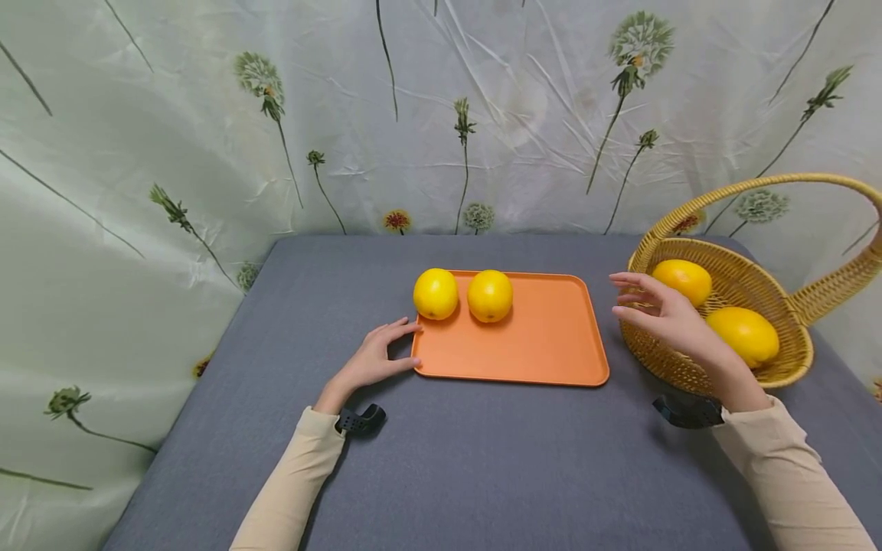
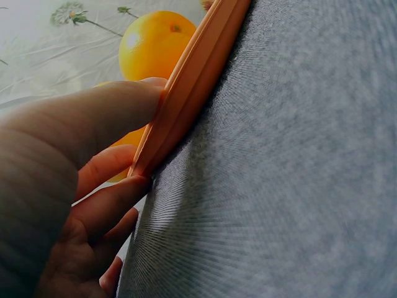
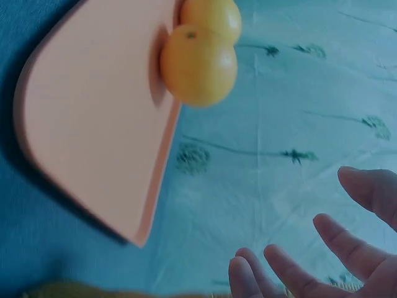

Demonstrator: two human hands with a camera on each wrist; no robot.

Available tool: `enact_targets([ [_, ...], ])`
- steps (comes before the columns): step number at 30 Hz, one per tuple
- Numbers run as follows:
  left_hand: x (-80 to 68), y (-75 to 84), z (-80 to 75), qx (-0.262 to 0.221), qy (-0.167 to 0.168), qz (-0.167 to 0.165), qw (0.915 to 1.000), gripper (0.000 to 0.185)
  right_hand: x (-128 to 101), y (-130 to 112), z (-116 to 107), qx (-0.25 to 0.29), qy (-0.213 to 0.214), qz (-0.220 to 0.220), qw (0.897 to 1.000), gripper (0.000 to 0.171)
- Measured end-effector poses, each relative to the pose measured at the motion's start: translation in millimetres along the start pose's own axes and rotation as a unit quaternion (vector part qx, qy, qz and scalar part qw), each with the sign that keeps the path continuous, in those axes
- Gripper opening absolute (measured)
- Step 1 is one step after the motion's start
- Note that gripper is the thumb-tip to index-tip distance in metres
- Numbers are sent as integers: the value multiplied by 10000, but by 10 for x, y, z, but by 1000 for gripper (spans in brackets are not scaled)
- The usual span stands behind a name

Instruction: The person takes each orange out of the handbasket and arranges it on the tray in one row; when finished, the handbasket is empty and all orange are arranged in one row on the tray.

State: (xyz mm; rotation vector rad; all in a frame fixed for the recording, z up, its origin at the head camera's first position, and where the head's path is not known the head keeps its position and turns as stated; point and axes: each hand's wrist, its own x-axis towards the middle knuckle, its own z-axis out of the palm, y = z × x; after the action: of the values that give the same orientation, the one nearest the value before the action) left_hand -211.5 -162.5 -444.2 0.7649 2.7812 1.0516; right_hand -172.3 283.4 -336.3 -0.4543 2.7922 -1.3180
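My left hand [image 1: 375, 358] touches the left rim of an orange rectangular tray [image 1: 524, 344], thumb and fingertips apart along the edge. In the left wrist view the thumb [image 2: 133, 99] lies against the tray's rim. Two oranges, a left one [image 1: 436, 294] and a right one [image 1: 490, 296], sit side by side at the tray's back left. My right hand [image 1: 678, 325] hovers beside and partly over a wicker basket [image 1: 795, 363], its fingers spread with nothing between them. Inside the basket lie a rear orange [image 1: 684, 282] and a front orange [image 1: 744, 337], the latter partly hidden by the hand.
The basket's tall arched handle [image 1: 779, 181] rises above the right hand. A grey cloth [image 1: 496, 459] covers the table. Behind it hangs a pale curtain [image 1: 537, 115] with a dandelion print. Each wrist wears a dark band, such as the left band [image 1: 361, 419].
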Motion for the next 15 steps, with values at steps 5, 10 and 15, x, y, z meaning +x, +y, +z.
enact_targets([
  [5, 1, -6, -2, -3, 14, -5, 10000, 60, -108, 95, -136, 44, 307, -86, 9995, 47],
  [10, 0, -5, -3, -2, 40, 35, 10000, 60, -171, 143, -260, -141, 601, 117, 9980, 43],
  [15, 1, -1, 2, -22, 16, 10, 10000, 60, -246, 214, -375, -224, 840, 259, 9959, 39],
])
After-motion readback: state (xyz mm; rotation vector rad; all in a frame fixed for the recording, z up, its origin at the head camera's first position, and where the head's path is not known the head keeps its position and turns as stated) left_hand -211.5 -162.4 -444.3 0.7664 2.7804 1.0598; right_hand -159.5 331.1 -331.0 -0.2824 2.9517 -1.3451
